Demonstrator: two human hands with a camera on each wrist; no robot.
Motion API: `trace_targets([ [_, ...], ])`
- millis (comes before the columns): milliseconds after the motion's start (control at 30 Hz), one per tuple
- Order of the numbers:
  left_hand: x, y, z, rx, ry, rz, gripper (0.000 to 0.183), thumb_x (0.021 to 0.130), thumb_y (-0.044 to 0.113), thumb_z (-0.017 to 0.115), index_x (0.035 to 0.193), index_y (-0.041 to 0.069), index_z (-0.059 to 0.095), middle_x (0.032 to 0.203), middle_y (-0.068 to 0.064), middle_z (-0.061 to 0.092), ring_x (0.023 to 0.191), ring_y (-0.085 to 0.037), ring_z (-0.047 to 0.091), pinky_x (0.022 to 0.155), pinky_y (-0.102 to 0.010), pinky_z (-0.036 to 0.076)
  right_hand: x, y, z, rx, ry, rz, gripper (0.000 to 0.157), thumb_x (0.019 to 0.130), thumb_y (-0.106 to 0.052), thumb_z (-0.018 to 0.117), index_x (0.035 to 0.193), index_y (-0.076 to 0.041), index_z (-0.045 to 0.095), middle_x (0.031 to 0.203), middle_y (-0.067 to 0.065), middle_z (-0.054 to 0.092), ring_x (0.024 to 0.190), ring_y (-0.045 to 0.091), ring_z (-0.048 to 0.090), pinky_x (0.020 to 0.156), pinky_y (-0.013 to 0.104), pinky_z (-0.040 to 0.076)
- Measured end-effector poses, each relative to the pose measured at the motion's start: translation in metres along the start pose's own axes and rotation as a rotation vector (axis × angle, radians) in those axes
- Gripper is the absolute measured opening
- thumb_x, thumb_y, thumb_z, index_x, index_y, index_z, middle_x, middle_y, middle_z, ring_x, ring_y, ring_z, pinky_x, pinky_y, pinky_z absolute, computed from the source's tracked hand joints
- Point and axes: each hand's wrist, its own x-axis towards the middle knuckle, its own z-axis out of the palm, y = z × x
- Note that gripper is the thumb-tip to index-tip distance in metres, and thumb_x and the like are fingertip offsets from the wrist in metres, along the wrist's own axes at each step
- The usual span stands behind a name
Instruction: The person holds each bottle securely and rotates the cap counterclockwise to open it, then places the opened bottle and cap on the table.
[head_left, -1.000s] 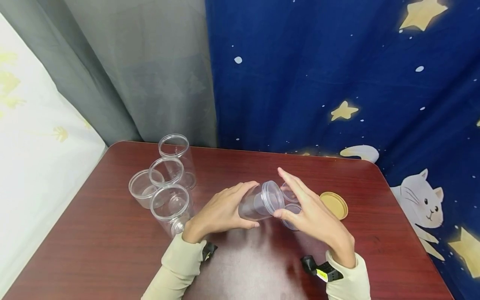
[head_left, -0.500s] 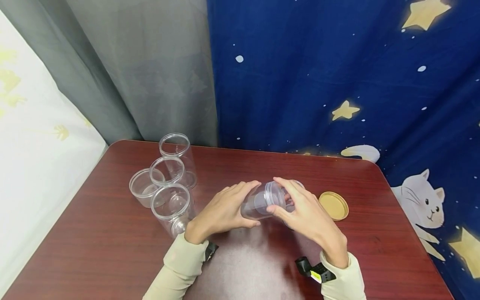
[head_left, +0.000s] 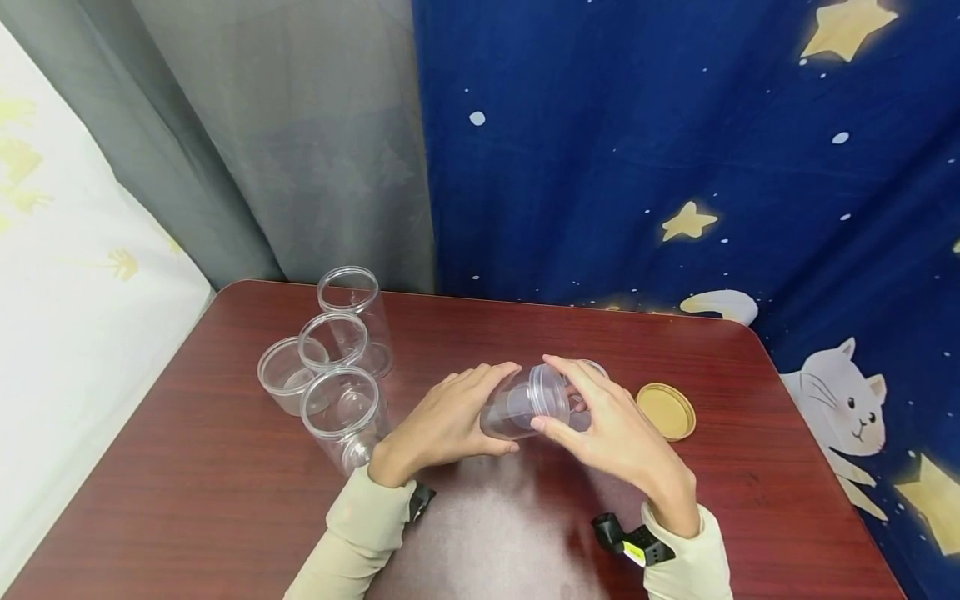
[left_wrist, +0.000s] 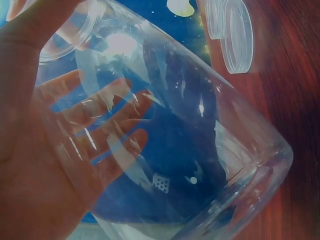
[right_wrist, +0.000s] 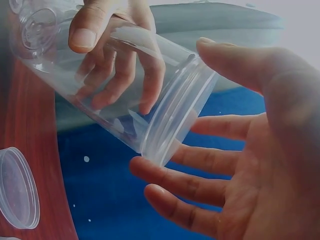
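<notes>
Tilted above the table, a clear plastic jar (head_left: 508, 410) lies in the grip of my left hand (head_left: 438, 425), its thumb and fingers wrapped around the body. In the right wrist view, those fingers show through the jar's wall. A translucent lid (right_wrist: 181, 111) sits on the jar's mouth, facing right. My right hand (head_left: 626, 429) holds this lid by its edge, thumb on one side and fingertips (right_wrist: 142, 165) on the other. Behind the right hand are loose clear lids (left_wrist: 237, 42), partly hidden in the head view.
Several open clear jars stand grouped at the left, among them a tall back jar (head_left: 349, 308), a front jar (head_left: 341, 408) and a short jar (head_left: 281, 379). A gold lid (head_left: 666, 412) lies to the right on the brown table (head_left: 187, 492). Curtains (head_left: 525, 167) hang behind.
My right hand has moved left and closed from a spread pose onto the lid's edge. The jar and left hand have barely shifted. Over the last half second almost nothing differs.
</notes>
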Motion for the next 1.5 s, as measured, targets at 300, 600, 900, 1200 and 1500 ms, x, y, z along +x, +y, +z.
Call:
trace_targets([
  [300,0.0002,-0.0012,0.0005,-0.004,0.003,0.001,0.094,0.069,0.055,0.083,0.146,0.018,0.043,0.122,0.001,0.061,0.109,-0.014,0.058,0.089,-0.036,0.048,-0.0003,0.0008,-0.0003,0.007,0.006,-0.022,0.070,0.086,-0.045,0.073,0.147,-0.027,0.045,0.137,-0.003,0.055,0.111,0.015,0.058,0.089,0.042,0.051],
  [600,-0.0008,-0.0025,-0.0007,-0.007,0.005,0.010,0.094,0.069,0.055,0.083,0.146,0.018,0.043,0.122,0.001,0.061,0.108,-0.013,0.057,0.090,-0.036,0.048,-0.0004,-0.0002,-0.0010,0.029,-0.010,-0.035,0.071,0.085,-0.041,0.076,0.147,-0.028,0.045,0.143,-0.004,0.050,0.121,0.017,0.054,0.094,0.044,0.050],
  [900,-0.0016,-0.0022,-0.0022,-0.024,-0.002,0.006,0.094,0.070,0.054,0.082,0.147,0.019,0.042,0.126,0.001,0.060,0.112,-0.013,0.057,0.092,-0.036,0.048,-0.0008,0.0017,-0.0025,0.055,-0.020,-0.097,0.078,0.084,-0.032,0.077,0.152,-0.033,0.037,0.148,-0.006,0.044,0.131,0.016,0.046,0.096,0.043,0.050],
  [1200,-0.0012,-0.0009,-0.0036,-0.030,-0.006,0.008,0.094,0.069,0.056,0.082,0.147,0.019,0.043,0.125,0.002,0.060,0.111,-0.012,0.057,0.091,-0.036,0.048,-0.0009,0.0015,-0.0047,0.074,-0.042,-0.147,0.077,0.080,-0.023,0.078,0.148,-0.027,0.042,0.148,-0.005,0.042,0.127,0.014,0.047,0.091,0.036,0.052],
  [1500,-0.0011,-0.0008,-0.0041,-0.045,-0.017,0.014,0.094,0.068,0.054,0.084,0.146,0.020,0.043,0.125,0.002,0.060,0.112,-0.012,0.057,0.091,-0.037,0.048,-0.0006,0.0020,-0.0057,0.098,-0.049,-0.190,0.073,0.076,-0.018,0.078,0.143,-0.021,0.047,0.147,-0.001,0.042,0.131,0.015,0.043,0.092,0.034,0.052],
])
